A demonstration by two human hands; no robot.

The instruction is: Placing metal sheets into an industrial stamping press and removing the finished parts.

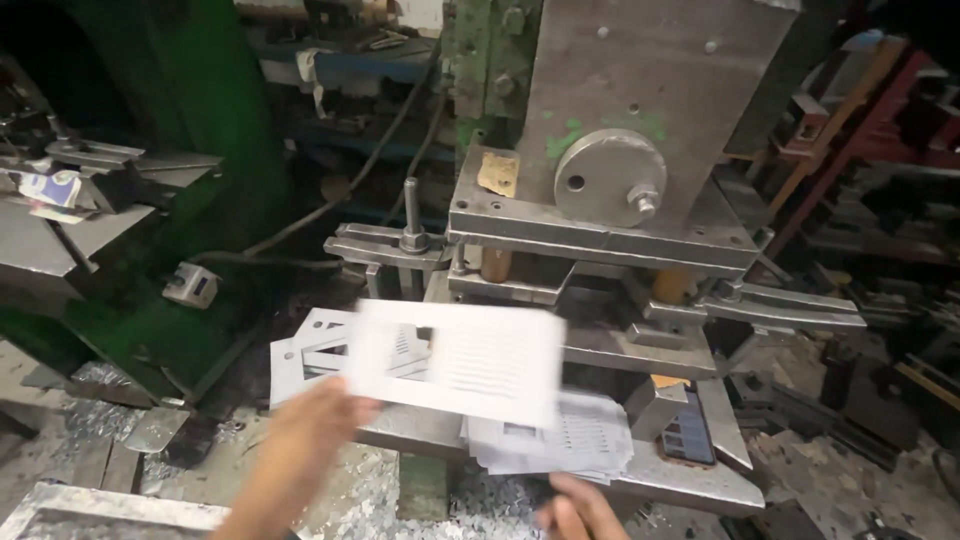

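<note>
A flat white slotted metal sheet [455,362] is pinched at its edge by the left hand [305,440], level above the stacked sheets [560,440]; the right hand [575,510] is blurred, grip unclear.

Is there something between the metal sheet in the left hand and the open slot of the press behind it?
Nothing visible blocks it. The left hand holds the slotted metal sheet in the air before the press slot. Other punched sheets lie lower on the bed, near the right hand.
</note>
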